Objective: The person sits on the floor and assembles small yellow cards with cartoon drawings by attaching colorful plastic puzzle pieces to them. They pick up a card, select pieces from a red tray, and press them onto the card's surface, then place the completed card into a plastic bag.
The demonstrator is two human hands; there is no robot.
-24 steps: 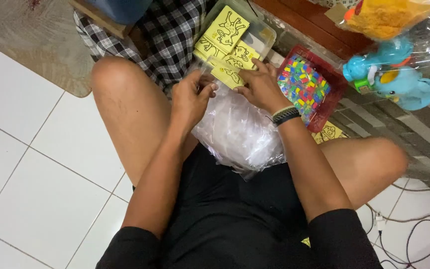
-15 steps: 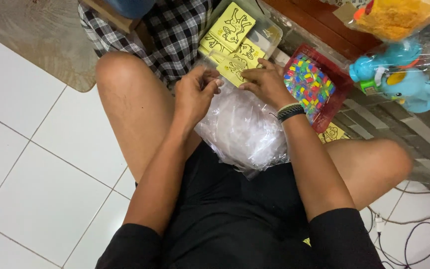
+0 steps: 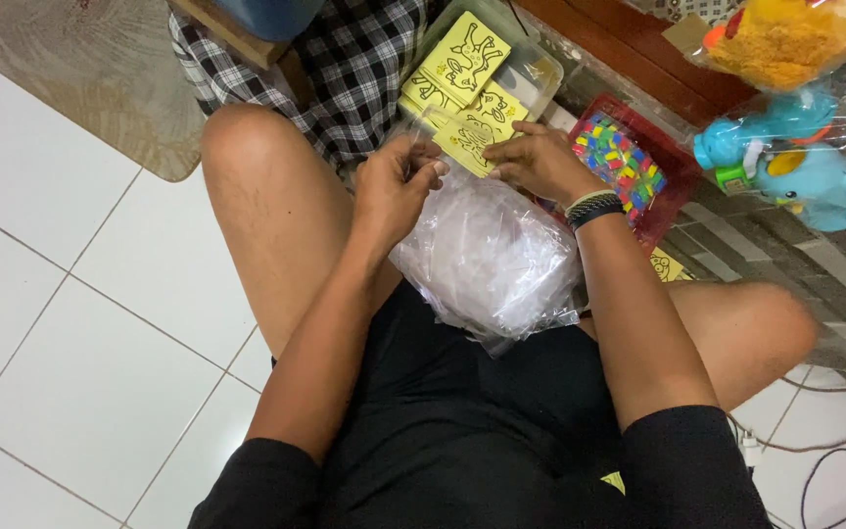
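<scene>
I sit on the floor with a pile of clear plastic bags (image 3: 487, 260) on my lap. My left hand (image 3: 394, 186) pinches the top edge of a clear sleeve. My right hand (image 3: 539, 160), with a dark wristband, grips a yellow picture card (image 3: 467, 142) at that sleeve's mouth. More yellow cards (image 3: 467, 59) lie in a clear plastic box (image 3: 539, 73) just beyond my hands. How far the card sits inside the sleeve is hidden by my fingers.
A red tray of small coloured blocks (image 3: 624, 162) lies right of my right hand. Blue toy elephants (image 3: 795, 167) in clear wrapping and an orange bag (image 3: 785, 39) are at the far right. Checked cloth (image 3: 345, 69) lies ahead, a rug (image 3: 80, 69) at left, cables (image 3: 834, 470) at right.
The view has shifted slightly. My left hand has lifted a little and its fingers have pinched the sleeve edge; my right hand stays on the yellow card.
</scene>
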